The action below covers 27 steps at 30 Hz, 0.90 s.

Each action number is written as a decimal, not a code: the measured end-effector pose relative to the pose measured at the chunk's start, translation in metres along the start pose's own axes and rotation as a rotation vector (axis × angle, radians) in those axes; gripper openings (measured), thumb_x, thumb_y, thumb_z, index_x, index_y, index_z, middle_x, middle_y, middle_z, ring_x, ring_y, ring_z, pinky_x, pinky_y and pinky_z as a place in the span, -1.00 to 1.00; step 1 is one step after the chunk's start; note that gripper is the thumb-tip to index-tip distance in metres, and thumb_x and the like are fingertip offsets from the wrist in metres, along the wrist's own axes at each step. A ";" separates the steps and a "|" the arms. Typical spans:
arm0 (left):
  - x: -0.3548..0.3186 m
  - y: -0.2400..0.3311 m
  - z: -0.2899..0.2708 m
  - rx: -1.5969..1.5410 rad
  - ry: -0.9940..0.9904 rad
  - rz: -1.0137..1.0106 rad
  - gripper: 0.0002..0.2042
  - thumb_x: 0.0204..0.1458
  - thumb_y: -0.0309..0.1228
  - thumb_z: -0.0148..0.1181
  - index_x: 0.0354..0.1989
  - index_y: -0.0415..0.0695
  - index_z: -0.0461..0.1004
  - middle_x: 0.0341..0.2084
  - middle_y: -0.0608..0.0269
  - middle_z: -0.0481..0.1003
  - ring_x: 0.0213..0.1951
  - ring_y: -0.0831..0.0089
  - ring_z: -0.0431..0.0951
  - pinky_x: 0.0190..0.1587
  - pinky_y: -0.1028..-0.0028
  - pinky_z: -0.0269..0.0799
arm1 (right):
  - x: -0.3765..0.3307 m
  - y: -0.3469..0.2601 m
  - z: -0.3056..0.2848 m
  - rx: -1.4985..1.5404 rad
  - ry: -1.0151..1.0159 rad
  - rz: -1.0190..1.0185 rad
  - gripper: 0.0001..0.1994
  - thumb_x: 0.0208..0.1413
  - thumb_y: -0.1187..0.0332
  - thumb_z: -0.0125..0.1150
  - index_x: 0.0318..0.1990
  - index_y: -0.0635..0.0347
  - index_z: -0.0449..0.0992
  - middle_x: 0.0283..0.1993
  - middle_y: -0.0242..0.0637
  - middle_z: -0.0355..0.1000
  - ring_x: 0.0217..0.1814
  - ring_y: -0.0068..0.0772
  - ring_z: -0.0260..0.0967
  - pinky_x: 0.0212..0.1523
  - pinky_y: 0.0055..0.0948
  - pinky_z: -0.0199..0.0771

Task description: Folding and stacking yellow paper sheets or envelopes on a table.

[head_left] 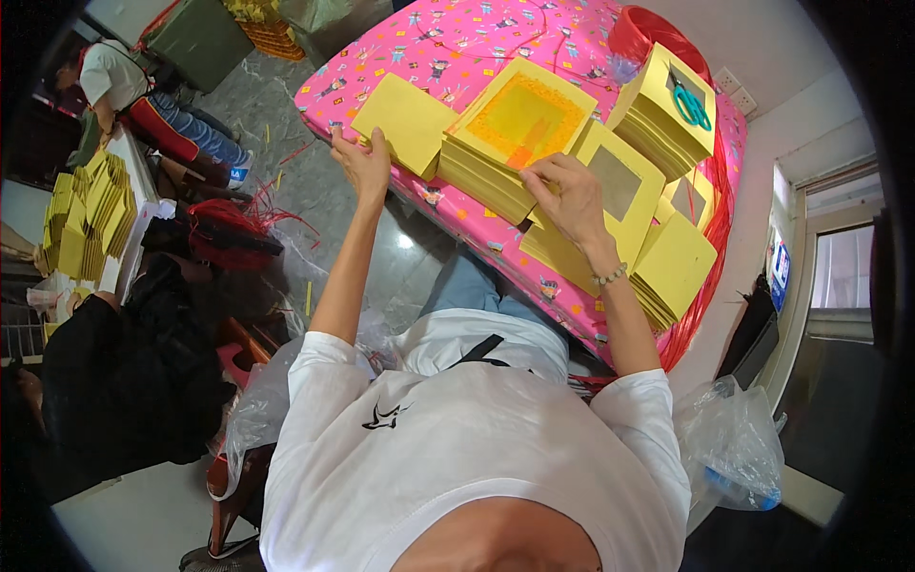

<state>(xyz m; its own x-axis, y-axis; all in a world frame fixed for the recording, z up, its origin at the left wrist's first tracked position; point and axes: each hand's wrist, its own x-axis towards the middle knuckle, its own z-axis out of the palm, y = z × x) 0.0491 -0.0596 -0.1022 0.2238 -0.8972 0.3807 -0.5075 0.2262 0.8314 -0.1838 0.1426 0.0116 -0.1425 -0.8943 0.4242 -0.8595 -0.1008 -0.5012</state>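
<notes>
we see bright, even daylight, a glare spot on the grey floor (pixel 405 241), sharp focus centrally, and strong fisheye bending with black corners.

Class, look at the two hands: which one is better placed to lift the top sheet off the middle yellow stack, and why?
Probably the right hand: its fingers already rest on the middle stack. The left hand sits apart, at the edge of the plain yellow stack.
</notes>
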 end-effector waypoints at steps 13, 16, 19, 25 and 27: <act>-0.030 0.107 -0.022 -0.269 -0.620 0.543 -0.66 -0.11 -0.31 0.35 -0.13 -0.07 0.50 -0.25 0.23 0.41 -0.29 0.41 0.47 -0.27 0.45 0.42 | 0.003 0.008 -0.003 0.135 0.004 0.103 -0.78 0.01 0.23 0.21 -0.45 0.22 0.59 -0.45 -0.23 0.45 -0.39 -0.25 0.42 -0.37 -0.34 0.38; -0.029 0.104 -0.020 -0.267 -0.631 0.515 -0.72 -0.07 -0.36 0.31 -0.15 -0.07 0.52 -0.26 0.27 0.41 -0.28 0.46 0.45 -0.26 0.49 0.41 | 0.003 0.008 -0.005 0.137 -0.032 0.128 -0.80 0.02 0.27 0.22 -0.41 0.24 0.59 -0.40 -0.25 0.48 -0.36 -0.32 0.44 -0.33 -0.44 0.37; -0.028 0.104 -0.018 -0.265 -0.644 0.501 -0.77 -0.04 -0.40 0.28 -0.17 -0.08 0.53 -0.26 0.30 0.42 -0.28 0.51 0.43 -0.26 0.53 0.40 | 0.003 0.008 -0.005 0.127 -0.046 0.150 -0.79 0.02 0.26 0.22 -0.41 0.24 0.59 -0.40 -0.26 0.48 -0.37 -0.32 0.44 -0.34 -0.44 0.37; -0.028 0.104 -0.017 -0.253 -0.643 0.491 -0.81 -0.02 -0.41 0.26 -0.21 -0.09 0.54 -0.28 0.30 0.42 -0.29 0.50 0.44 -0.28 0.53 0.42 | 0.003 0.009 -0.003 0.154 -0.013 0.145 -0.77 0.01 0.22 0.20 -0.45 0.22 0.59 -0.44 -0.23 0.46 -0.40 -0.24 0.43 -0.36 -0.33 0.38; -0.028 0.104 -0.017 -0.248 -0.644 0.480 -0.82 -0.02 -0.41 0.26 -0.22 -0.08 0.55 -0.28 0.30 0.42 -0.28 0.50 0.44 -0.28 0.52 0.42 | 0.004 0.009 -0.004 0.145 -0.022 0.153 -0.76 0.01 0.21 0.19 -0.45 0.21 0.60 -0.45 -0.23 0.46 -0.40 -0.24 0.44 -0.35 -0.33 0.39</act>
<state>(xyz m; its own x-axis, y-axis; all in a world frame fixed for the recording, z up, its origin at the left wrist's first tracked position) 0.0039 -0.0043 -0.0199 -0.5266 -0.7066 0.4727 -0.2123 0.6477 0.7317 -0.1936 0.1400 0.0118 -0.2539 -0.9133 0.3184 -0.7490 -0.0227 -0.6622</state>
